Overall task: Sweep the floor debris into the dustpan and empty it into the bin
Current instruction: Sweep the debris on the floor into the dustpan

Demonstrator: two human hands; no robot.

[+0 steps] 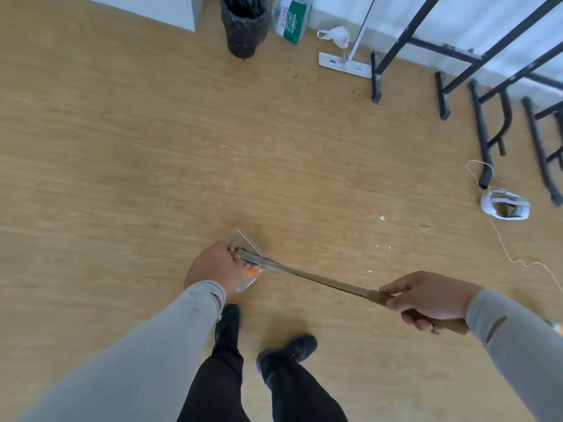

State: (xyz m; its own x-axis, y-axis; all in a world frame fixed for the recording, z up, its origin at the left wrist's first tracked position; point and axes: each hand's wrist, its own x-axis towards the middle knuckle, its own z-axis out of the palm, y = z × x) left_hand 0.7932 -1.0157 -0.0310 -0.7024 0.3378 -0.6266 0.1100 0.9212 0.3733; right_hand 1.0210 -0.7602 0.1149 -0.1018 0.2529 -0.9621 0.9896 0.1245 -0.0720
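My right hand [426, 300] grips the brown handle of a long metal tool [320, 280] that slants left and away over the wooden floor. At the tool's far tip my left hand [213, 266] is closed on a clear plastic wrapper [247, 240] with orange bits inside. The wrapper touches the tool's tip, and my hand hides part of it. Small white scraps [382, 218] lie scattered on the floor to the right of the wrapper. A bin [245, 25] with a black liner stands far off at the top, by the wall. No dustpan is in view.
A flat mop [344, 63], a green-and-white pack [292, 21] and a white plastic bag [335, 35] sit beside the bin. Black folding table legs [484, 123] crowd the right. A white device [504, 205] with a cord lies there. My shoes [289, 351] are below the tool.
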